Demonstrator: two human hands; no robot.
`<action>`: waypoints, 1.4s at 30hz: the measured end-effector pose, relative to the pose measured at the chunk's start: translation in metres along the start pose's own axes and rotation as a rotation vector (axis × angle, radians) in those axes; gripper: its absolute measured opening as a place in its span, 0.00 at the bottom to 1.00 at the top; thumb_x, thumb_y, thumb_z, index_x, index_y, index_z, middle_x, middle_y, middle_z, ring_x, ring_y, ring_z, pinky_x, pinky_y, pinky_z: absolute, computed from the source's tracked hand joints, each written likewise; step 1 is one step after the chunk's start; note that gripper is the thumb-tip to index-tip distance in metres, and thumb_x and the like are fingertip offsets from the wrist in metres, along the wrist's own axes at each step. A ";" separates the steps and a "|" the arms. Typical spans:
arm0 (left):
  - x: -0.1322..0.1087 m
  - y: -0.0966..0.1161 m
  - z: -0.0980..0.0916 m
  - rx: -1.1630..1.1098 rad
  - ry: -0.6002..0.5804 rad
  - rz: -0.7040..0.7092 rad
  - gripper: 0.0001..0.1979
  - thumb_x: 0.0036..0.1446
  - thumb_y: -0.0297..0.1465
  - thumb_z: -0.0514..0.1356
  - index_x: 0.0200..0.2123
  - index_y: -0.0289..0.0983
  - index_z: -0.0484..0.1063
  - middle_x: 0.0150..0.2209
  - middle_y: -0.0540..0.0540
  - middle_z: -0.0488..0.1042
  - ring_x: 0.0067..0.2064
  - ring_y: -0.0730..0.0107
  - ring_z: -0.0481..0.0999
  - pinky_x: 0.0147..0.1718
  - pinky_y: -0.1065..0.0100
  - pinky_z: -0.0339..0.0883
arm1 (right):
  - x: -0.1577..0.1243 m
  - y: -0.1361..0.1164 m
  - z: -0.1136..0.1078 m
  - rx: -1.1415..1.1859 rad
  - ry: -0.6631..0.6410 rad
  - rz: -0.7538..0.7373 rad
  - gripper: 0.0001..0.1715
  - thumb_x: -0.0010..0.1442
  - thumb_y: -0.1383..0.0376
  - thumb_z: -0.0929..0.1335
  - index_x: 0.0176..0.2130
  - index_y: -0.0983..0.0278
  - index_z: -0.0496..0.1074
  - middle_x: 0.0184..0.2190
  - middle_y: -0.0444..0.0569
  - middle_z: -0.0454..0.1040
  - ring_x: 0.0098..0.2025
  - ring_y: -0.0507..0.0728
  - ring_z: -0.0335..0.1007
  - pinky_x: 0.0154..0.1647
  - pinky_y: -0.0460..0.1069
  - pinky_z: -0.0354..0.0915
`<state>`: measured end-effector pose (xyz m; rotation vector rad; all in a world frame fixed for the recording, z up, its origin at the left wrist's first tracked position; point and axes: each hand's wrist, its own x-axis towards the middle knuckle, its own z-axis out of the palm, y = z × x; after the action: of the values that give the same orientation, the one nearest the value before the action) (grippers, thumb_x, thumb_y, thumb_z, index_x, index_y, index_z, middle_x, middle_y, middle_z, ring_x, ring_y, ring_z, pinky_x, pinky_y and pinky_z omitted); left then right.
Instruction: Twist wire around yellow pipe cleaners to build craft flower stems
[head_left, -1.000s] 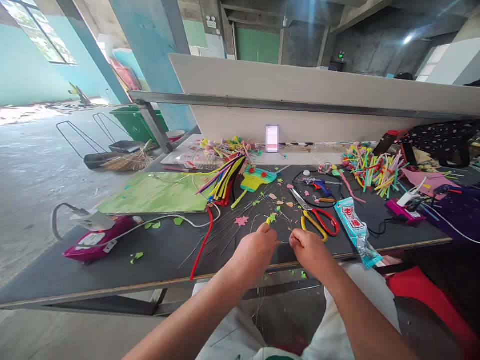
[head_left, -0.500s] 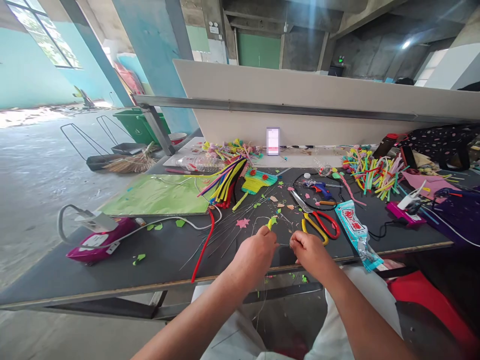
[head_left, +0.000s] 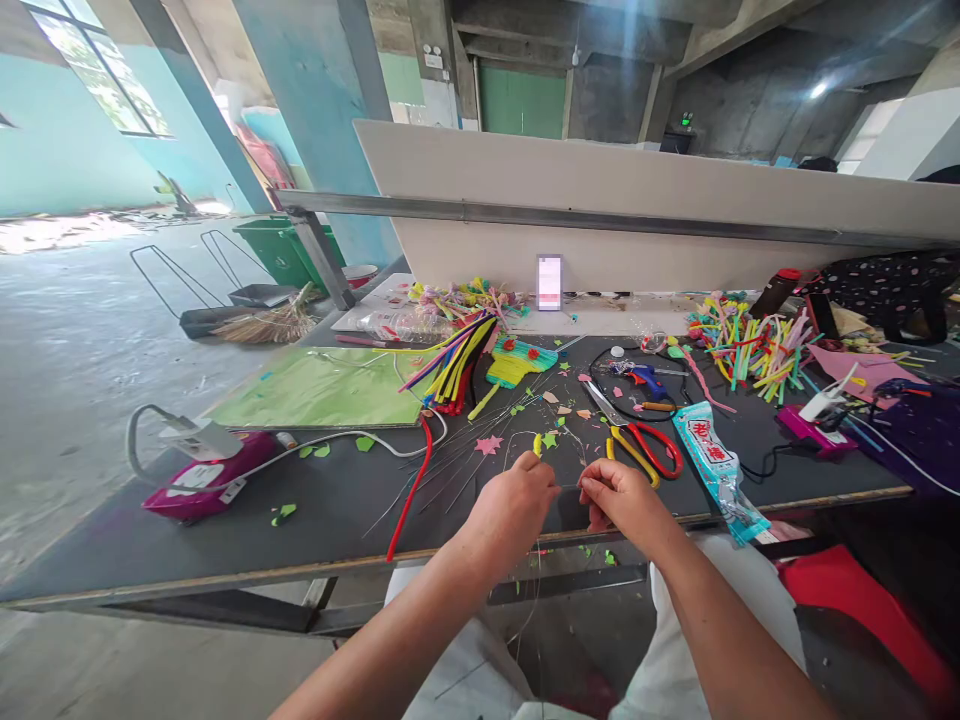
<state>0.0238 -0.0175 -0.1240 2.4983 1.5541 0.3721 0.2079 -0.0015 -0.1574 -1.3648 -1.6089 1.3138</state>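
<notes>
Over the table's front edge, my left hand (head_left: 511, 508) is closed on a short yellow fuzzy stem (head_left: 537, 446), its tip standing up above the fingers. My right hand (head_left: 621, 498), a little to the right, pinches a fine wire that stretches across the gap from the left hand. More thin wire (head_left: 538, 590) dangles below the left hand. Just beyond the fingers lie a green paper star (head_left: 550, 440) and a pink star (head_left: 489, 446). Yellow-handled pliers (head_left: 636, 458) and red-handled scissors (head_left: 660, 452) rest beside my right hand.
A bundle of coloured pipe cleaners (head_left: 465, 365), a green sheet (head_left: 322, 390) and a purple power strip (head_left: 214, 480) are on the left. To the right are a blue wrapper (head_left: 716, 465), a glue gun (head_left: 646, 376) and more stems (head_left: 757, 345). A phone (head_left: 550, 282) stands behind.
The yellow stem's tip has shifted slightly left, so the green star shows apart from it. Both hands stay close together in nearly the same place; the view has moved a little.
</notes>
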 end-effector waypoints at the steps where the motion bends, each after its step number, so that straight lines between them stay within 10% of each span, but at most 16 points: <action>1: 0.000 0.000 0.000 -0.002 0.001 0.009 0.13 0.63 0.33 0.48 0.34 0.38 0.71 0.36 0.45 0.70 0.42 0.68 0.71 0.38 0.70 0.68 | 0.001 0.000 0.000 0.000 -0.003 0.007 0.08 0.57 0.59 0.63 0.30 0.61 0.67 0.21 0.40 0.69 0.19 0.50 0.67 0.19 0.44 0.66; 14: -0.004 -0.001 -0.004 -0.018 -0.001 0.019 0.10 0.62 0.30 0.49 0.35 0.38 0.70 0.38 0.45 0.69 0.42 0.69 0.70 0.40 0.69 0.66 | 0.004 0.005 -0.003 -0.032 0.024 -0.005 0.08 0.56 0.61 0.63 0.30 0.62 0.67 0.21 0.40 0.71 0.16 0.50 0.68 0.18 0.44 0.64; 26: -0.009 -0.001 0.006 -0.059 0.095 -0.020 0.12 0.62 0.29 0.49 0.33 0.38 0.71 0.34 0.46 0.70 0.40 0.69 0.71 0.38 0.70 0.65 | -0.004 0.000 0.009 0.541 -0.057 0.161 0.14 0.47 0.61 0.72 0.33 0.65 0.70 0.25 0.43 0.71 0.20 0.48 0.62 0.20 0.47 0.69; 42: -0.013 0.006 0.016 -0.089 0.168 -0.138 0.10 0.61 0.30 0.50 0.31 0.39 0.71 0.32 0.49 0.71 0.34 0.71 0.73 0.31 0.72 0.60 | -0.005 0.001 0.036 0.527 0.165 0.130 0.14 0.43 0.61 0.73 0.29 0.65 0.70 0.15 0.38 0.68 0.15 0.49 0.62 0.18 0.46 0.65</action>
<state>0.0285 -0.0327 -0.1394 2.3296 1.7186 0.6290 0.1763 -0.0167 -0.1687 -1.2175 -0.9808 1.5198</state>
